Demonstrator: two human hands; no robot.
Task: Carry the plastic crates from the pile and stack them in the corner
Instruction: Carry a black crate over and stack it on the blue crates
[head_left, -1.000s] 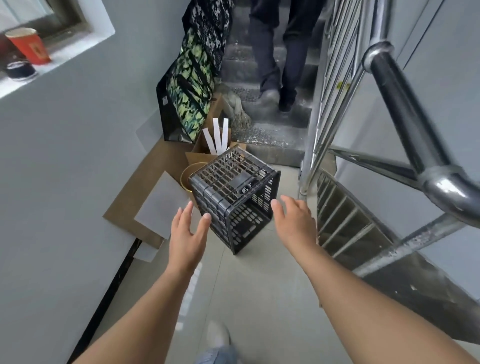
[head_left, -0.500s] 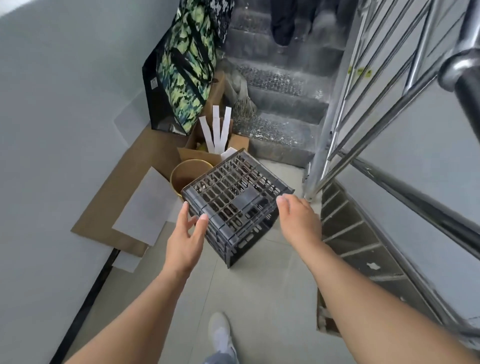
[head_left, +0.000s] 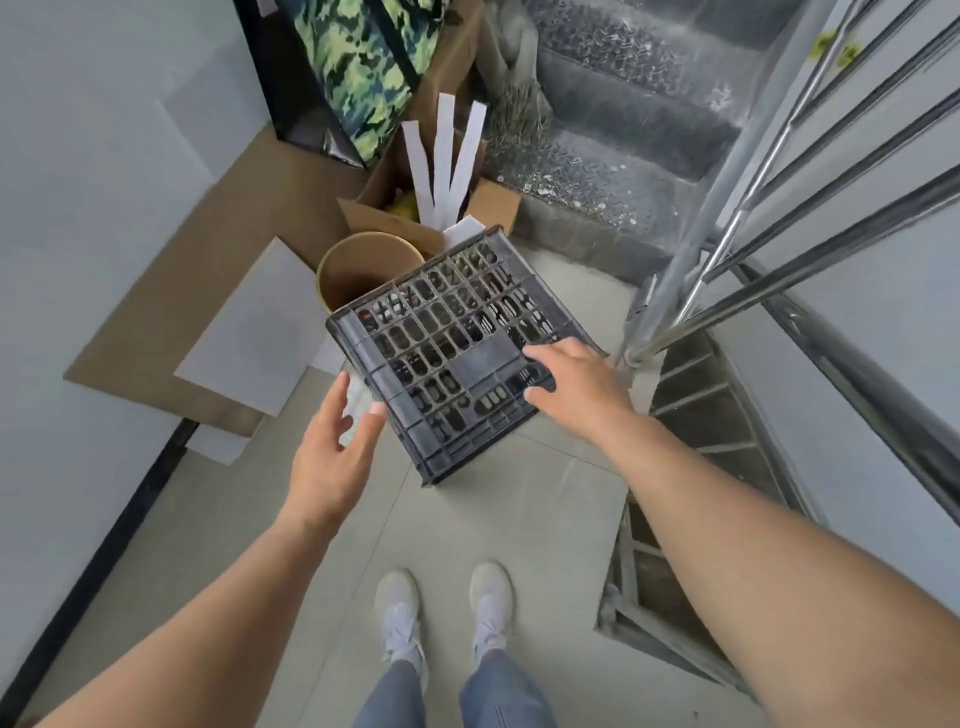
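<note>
Reaching for black crate (head_left: 457, 358) upturned on landing floor (head_left: 498, 519): right hand (head_left: 576, 384) spread flat atop its grid, left hand (head_left: 332, 452) open beside its near-left edge, gripping nothing.

Crate (head_left: 457, 358) on floor (head_left: 519, 519), landmark. Left hand (head_left: 332, 457) at crate's left near edge, fingertips close; contact unclear. Right hand (head_left: 576, 384) on crate's top, right side. Tub (head_left: 363, 270) just behind crate, to left. Box (head_left: 431, 202) behind tub; strips (head_left: 441, 156) standing in box. Cardboard (head_left: 171, 322) flat on floor left of crate, sheet (head_left: 254, 332) on it. Bag (head_left: 353, 67) further behind, left. Stairs (head_left: 623, 130) behind, right. Railing (head_left: 779, 208) right of crate. Shoes (head_left: 441, 613) nearer than crate.
</note>
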